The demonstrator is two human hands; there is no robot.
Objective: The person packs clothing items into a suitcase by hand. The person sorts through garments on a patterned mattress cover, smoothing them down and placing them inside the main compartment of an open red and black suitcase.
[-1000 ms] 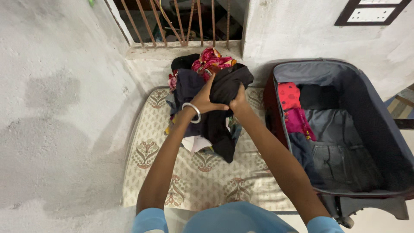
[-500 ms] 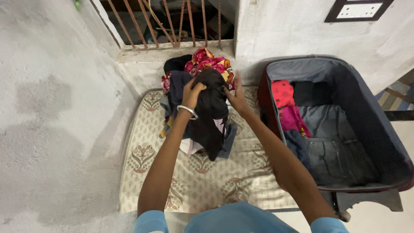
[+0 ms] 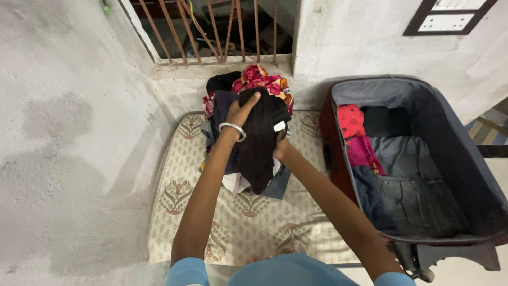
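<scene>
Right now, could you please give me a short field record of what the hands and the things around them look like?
left hand: on top of black garment, bangle on wrist
right hand: partly hidden under the garment
clothes pile: on patterned mat, by grille
suitcase: open, right of mat, clothes inside

Two hands, left hand (image 3: 241, 113) and right hand (image 3: 280, 150); one bangle (image 3: 233, 130); one open suitcase (image 3: 450, 127); one patterned mattress (image 3: 233, 222); one heap of clothes (image 3: 259, 82).
</scene>
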